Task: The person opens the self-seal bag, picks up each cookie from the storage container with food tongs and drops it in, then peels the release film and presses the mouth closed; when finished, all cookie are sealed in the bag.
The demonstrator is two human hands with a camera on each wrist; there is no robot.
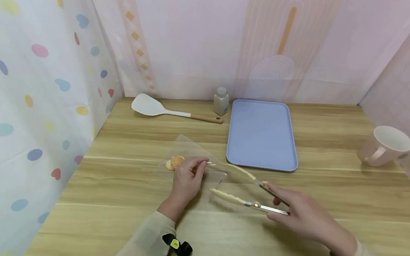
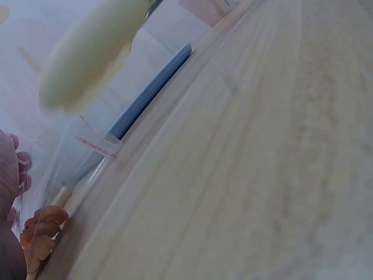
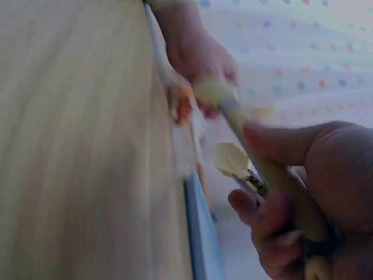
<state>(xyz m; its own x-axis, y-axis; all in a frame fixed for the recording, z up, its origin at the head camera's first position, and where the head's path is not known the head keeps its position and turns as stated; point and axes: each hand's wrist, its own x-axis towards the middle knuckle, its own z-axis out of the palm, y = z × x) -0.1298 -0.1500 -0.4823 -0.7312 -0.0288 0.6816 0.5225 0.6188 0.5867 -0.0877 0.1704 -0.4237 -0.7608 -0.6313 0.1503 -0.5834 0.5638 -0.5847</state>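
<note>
My left hand [image 1: 187, 179] pinches the edge of a clear plastic bag [image 1: 188, 145] lying on the table. Round swirled cookies [image 1: 176, 162] sit inside it, to the left of that hand and partly hidden by it. My right hand [image 1: 306, 218] grips metal tongs [image 1: 228, 197] with cream-coloured scalloped tips. Their jaws are spread wide near the bag's right end, with no cookie between them. Seen from the left wrist, a blurred tong tip [image 2: 93, 58] hangs above the bag's edge with red print [image 2: 90, 146]. The right wrist view shows fingers wrapped along the tong handles [image 3: 285, 186].
A blue rectangular tray [image 1: 262, 134] lies behind the tongs. A white spatula [image 1: 149, 105] with a wooden handle and a small glass jar [image 1: 221, 102] are at the back. A pink mug [image 1: 384, 147] stands far right. Curtains [image 1: 185, 34] enclose the table.
</note>
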